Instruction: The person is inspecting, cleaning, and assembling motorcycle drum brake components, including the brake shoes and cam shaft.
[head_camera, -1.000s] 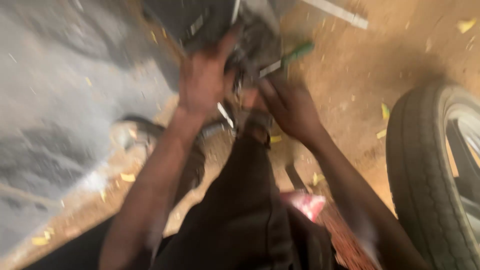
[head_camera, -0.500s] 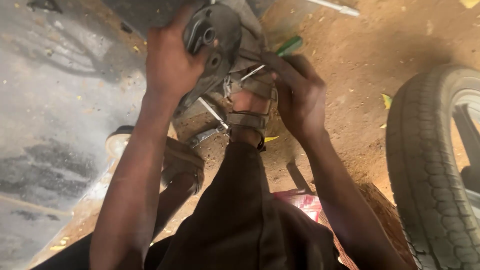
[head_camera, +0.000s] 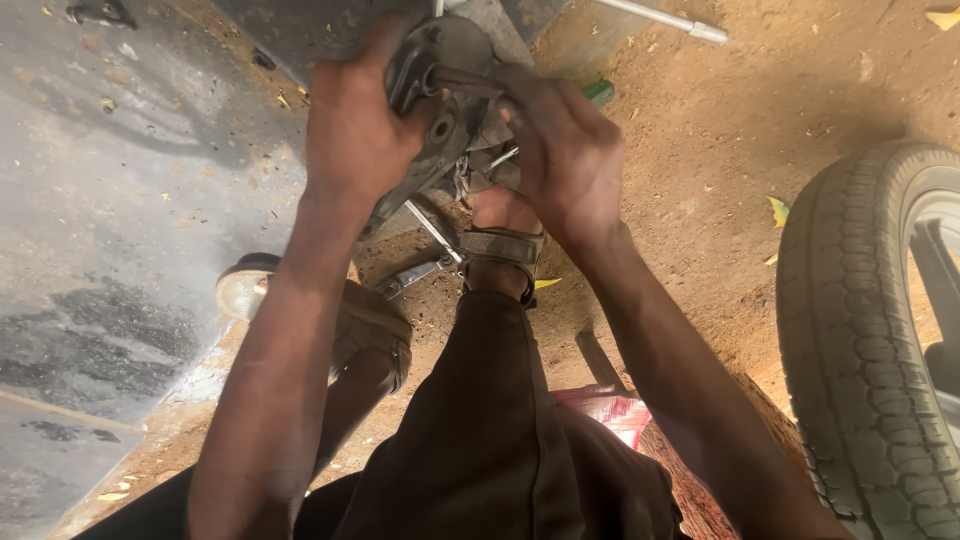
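My left hand (head_camera: 355, 125) grips the left side of a grey metal car part (head_camera: 440, 100), a cast housing with a round boss, held up in front of me. My right hand (head_camera: 565, 155) wraps its right side, fingers curled over the top. A green-handled screwdriver (head_camera: 598, 93) pokes out behind my right hand; whether the hand holds it I cannot tell. Below the part, my sandalled foot (head_camera: 500, 245) rests on sandy ground beside a wrench (head_camera: 415, 278) and a thin metal rod (head_camera: 432, 228).
A car tyre (head_camera: 870, 340) stands at the right edge. A grey concrete slab (head_camera: 110, 220) covers the left. A long metal bar (head_camera: 660, 18) lies at the top. A pink wrapper (head_camera: 615, 412) lies near my knee. My dark trousers (head_camera: 480, 440) fill the bottom centre.
The part and both hands have come closer and more central in view. My right hand has shifted from the screwdriver side onto the part's top right. The blur has cleared.
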